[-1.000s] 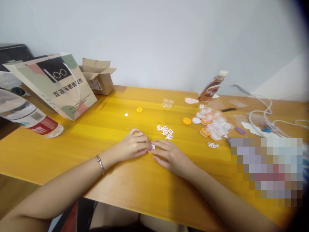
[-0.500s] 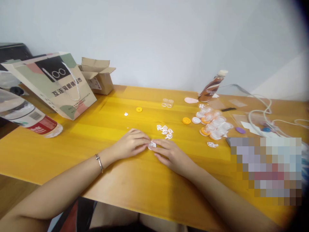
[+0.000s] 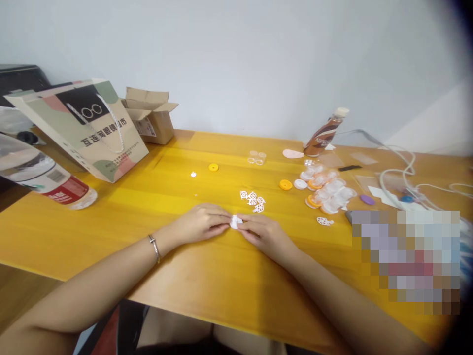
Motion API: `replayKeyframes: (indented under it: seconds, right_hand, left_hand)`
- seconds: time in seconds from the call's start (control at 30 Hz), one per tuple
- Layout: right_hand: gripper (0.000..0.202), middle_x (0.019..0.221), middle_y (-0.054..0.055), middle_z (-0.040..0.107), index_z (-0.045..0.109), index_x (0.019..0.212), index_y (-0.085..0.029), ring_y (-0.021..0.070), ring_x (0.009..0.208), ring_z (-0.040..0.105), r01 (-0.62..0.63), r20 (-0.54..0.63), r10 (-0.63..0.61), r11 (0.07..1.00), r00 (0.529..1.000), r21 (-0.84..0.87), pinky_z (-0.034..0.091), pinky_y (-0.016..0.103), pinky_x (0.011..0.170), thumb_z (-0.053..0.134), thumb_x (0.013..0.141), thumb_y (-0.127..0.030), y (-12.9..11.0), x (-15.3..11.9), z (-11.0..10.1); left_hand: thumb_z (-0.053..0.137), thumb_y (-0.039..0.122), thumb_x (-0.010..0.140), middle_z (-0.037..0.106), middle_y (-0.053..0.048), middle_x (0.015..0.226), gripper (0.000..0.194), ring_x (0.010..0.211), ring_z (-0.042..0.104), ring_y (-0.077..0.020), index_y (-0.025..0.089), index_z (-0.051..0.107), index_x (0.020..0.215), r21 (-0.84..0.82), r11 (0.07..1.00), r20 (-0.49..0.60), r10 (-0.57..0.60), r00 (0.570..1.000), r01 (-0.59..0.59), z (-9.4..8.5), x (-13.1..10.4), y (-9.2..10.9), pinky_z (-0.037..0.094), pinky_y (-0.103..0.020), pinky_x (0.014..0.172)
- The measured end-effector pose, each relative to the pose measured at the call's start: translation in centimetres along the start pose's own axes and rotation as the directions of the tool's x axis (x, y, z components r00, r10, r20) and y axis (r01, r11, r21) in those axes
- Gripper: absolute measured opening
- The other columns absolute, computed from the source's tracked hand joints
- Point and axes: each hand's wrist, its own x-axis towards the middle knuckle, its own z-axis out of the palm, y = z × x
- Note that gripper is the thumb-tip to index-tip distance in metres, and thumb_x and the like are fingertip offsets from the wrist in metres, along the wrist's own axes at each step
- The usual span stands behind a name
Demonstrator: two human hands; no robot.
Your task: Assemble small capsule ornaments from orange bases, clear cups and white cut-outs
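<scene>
Between my two hands, low over the wooden table (image 3: 207, 266), is a small white plastic piece (image 3: 235, 223); its exact kind is too small to tell. The fingertips of my left hand (image 3: 203, 222) pinch it from the left. My right hand (image 3: 264, 231) grips its right side with thumb and fingers. Just beyond my right fingers lie several flat white lattice cutouts (image 3: 252, 201). Past my left hand rest a little white part (image 3: 193, 174) and a yellow disc (image 3: 213, 167).
On the right are an orange disc (image 3: 285, 185), a white disc (image 3: 300, 184), a heap of clear-and-orange cases (image 3: 328, 190), a brown drink bottle (image 3: 325, 133) and cables (image 3: 401, 172). A paper bag (image 3: 83, 133), a cardboard box (image 3: 151, 116) and a large bottle (image 3: 55, 180) stand left.
Both hands have shifted slightly right and the left fingers sit lower. The white piece shows more of its face between the fingertips. Everything else on the table stays put.
</scene>
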Motion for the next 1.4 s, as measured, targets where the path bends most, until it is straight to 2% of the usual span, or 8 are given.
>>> replayKeyframes:
  seconds: [0.1, 0.3, 0.63, 0.8, 0.93, 1.13, 1.27, 1.4]
  right_hand:
    - [0.016, 0.097, 0.004, 0.069, 0.063, 0.091, -0.023, 0.0182, 0.094, 0.064, -0.04, 0.007, 0.04, 0.998, 0.999, 0.037, 0.052, 0.034, 0.081, 0.052, 0.082, -0.017, -0.1, 0.0, 0.0]
    - [0.025, 0.099, 0.004, 0.068, 0.058, 0.105, -0.023, 0.0179, 0.089, 0.065, -0.128, -0.001, 0.128, 0.991, 0.992, 0.047, 0.053, 0.033, 0.079, 0.054, 0.081, -0.019, -0.4, 0.0, -0.3]
    - [0.021, 0.101, 0.003, 0.069, 0.063, 0.1, -0.024, 0.0162, 0.095, 0.063, -0.049, -0.014, 0.05, 0.998, 0.999, 0.047, 0.052, 0.032, 0.085, 0.051, 0.083, -0.019, 0.1, 0.0, -0.1]
    - [0.021, 0.099, 0.004, 0.069, 0.064, 0.099, -0.023, 0.0169, 0.093, 0.064, 0.003, -0.018, -0.004, 0.999, 1.0, -0.032, 0.053, 0.033, 0.082, 0.05, 0.084, -0.02, -0.1, 0.0, -0.2]
    - [0.022, 0.103, 0.006, 0.067, 0.062, 0.101, -0.022, 0.0185, 0.093, 0.063, 0.054, 0.05, -0.047, 0.989, 0.998, -0.14, 0.053, 0.035, 0.08, 0.046, 0.086, -0.02, -0.5, 0.2, -0.6]
    - [0.024, 0.103, 0.008, 0.064, 0.059, 0.105, -0.018, 0.0191, 0.093, 0.059, 0.08, 0.167, -0.043, 0.971, 0.985, -0.225, 0.05, 0.035, 0.08, 0.04, 0.089, -0.018, -0.4, 0.3, -0.5]
    - [0.025, 0.102, 0.01, 0.062, 0.056, 0.108, -0.014, 0.0202, 0.091, 0.057, 0.106, 0.183, -0.055, 0.952, 0.982, -0.287, 0.049, 0.036, 0.079, 0.041, 0.088, -0.015, -0.3, 0.1, -0.1]
    - [0.025, 0.105, 0.01, 0.061, 0.055, 0.11, -0.015, 0.0203, 0.094, 0.056, 0.121, 0.167, -0.075, 0.952, 0.983, -0.281, 0.049, 0.037, 0.081, 0.042, 0.088, -0.016, -0.6, 0.1, 0.0]
  left_hand:
    - [0.045, 0.023, 0.087, 0.065, -0.007, 0.104, 0.025, 0.095, 0.06, -0.0148, 0.018, 0.061, 0.106, -0.013, 1.0, 0.006, 0.015, 1.0, -0.015, 0.1, 0.0, 0.0, 0.05, -0.03, 0.084]
    - [0.045, 0.023, 0.087, 0.064, -0.008, 0.105, 0.027, 0.096, 0.059, -0.0153, 0.018, 0.059, 0.109, 0.004, 1.0, 0.018, 0.012, 1.0, -0.012, -0.2, 0.0, 0.1, 0.049, -0.031, 0.085]
    - [0.046, 0.026, 0.087, 0.061, -0.007, 0.109, 0.028, 0.1, 0.055, -0.0175, 0.021, 0.056, 0.113, 0.096, 0.995, 0.051, 0.025, 0.998, -0.029, -0.3, -0.1, 0.1, 0.045, -0.035, 0.085]
    - [0.044, 0.026, 0.088, 0.059, -0.007, 0.11, 0.03, 0.099, 0.054, -0.0176, 0.022, 0.054, 0.116, 0.147, 0.989, 0.083, 0.022, 0.996, -0.034, -0.3, -0.2, 0.2, 0.043, -0.034, 0.085]
    - [0.04, 0.025, 0.089, 0.058, -0.008, 0.108, 0.03, 0.1, 0.053, -0.0184, 0.019, 0.053, 0.115, 0.218, 0.974, 0.119, 0.036, 0.992, -0.061, -0.4, -0.2, 0.5, 0.042, -0.034, 0.086]
    - [0.04, 0.02, 0.088, 0.06, -0.009, 0.102, 0.028, 0.095, 0.055, -0.0187, 0.015, 0.053, 0.113, 0.316, 0.946, 0.144, 0.034, 0.989, -0.078, -0.4, 0.0, 1.4, 0.042, -0.034, 0.083]
    - [0.038, 0.02, 0.089, 0.062, -0.009, 0.096, 0.025, 0.091, 0.056, -0.0181, 0.014, 0.056, 0.106, 0.33, 0.942, 0.108, 0.021, 0.994, -0.056, -0.1, 0.2, 1.8, 0.04, -0.034, 0.082]
    - [0.038, 0.024, 0.09, 0.062, -0.004, 0.08, 0.022, 0.077, 0.056, -0.0142, 0.015, 0.058, 0.094, 0.217, 0.973, -0.007, -0.077, 0.997, 0.077, 0.6, 0.7, 1.7, 0.04, -0.03, 0.077]
